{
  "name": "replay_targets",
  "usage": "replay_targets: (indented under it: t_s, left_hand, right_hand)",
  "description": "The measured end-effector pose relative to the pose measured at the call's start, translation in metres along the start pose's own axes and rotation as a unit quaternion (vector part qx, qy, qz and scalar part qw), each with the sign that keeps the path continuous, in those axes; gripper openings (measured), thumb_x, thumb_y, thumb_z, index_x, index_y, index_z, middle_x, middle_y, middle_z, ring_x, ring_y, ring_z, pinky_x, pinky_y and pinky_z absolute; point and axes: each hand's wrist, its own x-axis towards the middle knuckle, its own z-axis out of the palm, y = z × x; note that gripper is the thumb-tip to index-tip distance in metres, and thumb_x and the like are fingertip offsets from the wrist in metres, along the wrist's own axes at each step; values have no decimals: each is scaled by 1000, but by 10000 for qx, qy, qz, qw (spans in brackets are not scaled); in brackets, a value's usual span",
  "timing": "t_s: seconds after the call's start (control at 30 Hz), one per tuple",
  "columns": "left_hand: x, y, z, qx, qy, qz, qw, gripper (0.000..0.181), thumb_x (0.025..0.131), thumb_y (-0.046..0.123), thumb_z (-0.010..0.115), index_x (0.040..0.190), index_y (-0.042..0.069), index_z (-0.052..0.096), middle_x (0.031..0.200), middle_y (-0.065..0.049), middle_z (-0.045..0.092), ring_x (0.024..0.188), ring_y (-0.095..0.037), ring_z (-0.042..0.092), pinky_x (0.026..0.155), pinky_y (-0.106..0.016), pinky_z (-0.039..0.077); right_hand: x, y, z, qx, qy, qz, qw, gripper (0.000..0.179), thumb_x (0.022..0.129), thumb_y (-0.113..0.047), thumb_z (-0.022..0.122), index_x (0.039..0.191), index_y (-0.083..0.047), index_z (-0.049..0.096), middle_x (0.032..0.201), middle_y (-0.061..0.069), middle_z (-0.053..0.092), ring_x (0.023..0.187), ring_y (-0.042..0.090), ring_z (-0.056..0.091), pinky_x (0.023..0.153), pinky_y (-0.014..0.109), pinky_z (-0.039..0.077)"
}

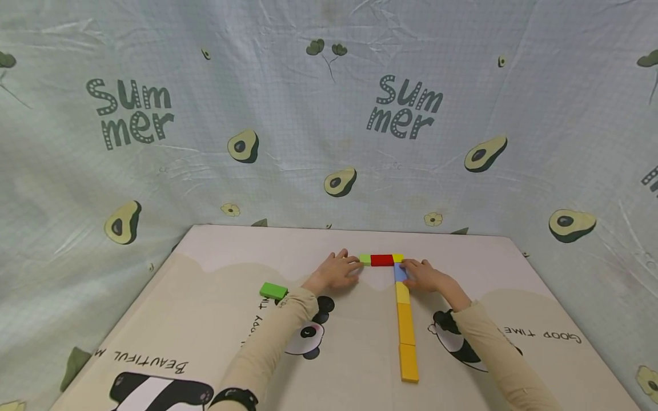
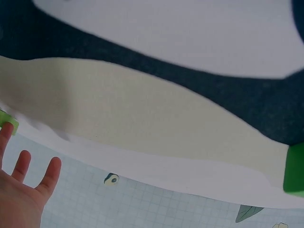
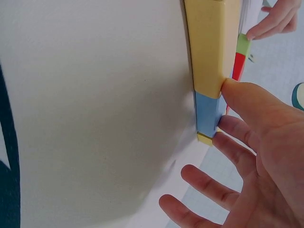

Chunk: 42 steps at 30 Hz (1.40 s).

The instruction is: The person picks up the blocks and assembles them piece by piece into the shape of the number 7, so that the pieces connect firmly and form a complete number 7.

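Toy blocks form a corner on the table. Its far row has a light green block, a red block and a small yellow block. From the yellow end, a blue block and several yellow blocks run toward me. My left hand, fingers spread, has a fingertip at the light green block's left end. On the line's right side, my right hand touches the blue block with thumb and fingertips, its other fingers extended.
A loose green block lies left of my left forearm. Panda pictures and lettering are printed on the pale table. Behind its far edge hangs a curtain with avocado prints. A dark band circles my left wrist.
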Motion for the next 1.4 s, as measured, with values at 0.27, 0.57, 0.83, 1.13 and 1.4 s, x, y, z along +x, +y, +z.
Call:
replay_targets:
  t_s: [0.27,0.57,0.83,1.13,1.4]
  left_hand:
    - [2,1,2,7,-65,-42,10000,43,91,38,43,132,24,44,134,3,46,118,-20,37,94,-45,37]
    - [3,1,-1,43,-90,-18,9999,43,91,38,43,132,24,44,134,4,46,118,-19,37,93,-44,38]
    - [4,0,-2,40,155,-87,9998,42,92,37,42,131,22,43,133,-1,44,119,-21,37,92,-43,39]
    - [6,3,-2,-178,-97,-198,9996,44,93,36,40,134,23,40,141,0,38,122,-25,38,94,-47,38]
    - [5,3,-3,-116,-107,-190,9997,44,92,37,40,134,25,40,140,1,39,120,-24,39,92,-45,38]
  right_hand:
    - [1,2,0,30,-6,-7,10000,48,87,-21,54,128,0,40,135,21,38,117,42,38,97,55,31]
    - [2,4,-1,-16,2,-24,10000,47,87,-20,55,127,0,41,134,22,39,116,43,38,97,56,31]
    - [0,2,-4,12,-4,-118,9999,47,87,-19,55,126,2,41,133,23,39,117,41,38,99,56,28]
    - [-3,0,-3,163,-14,-148,9998,46,86,-18,55,125,3,42,131,25,40,115,44,38,97,56,28]
    - [-1,-2,-2,161,-43,-3,9999,47,86,-19,55,127,1,41,133,23,39,116,44,37,97,56,29]
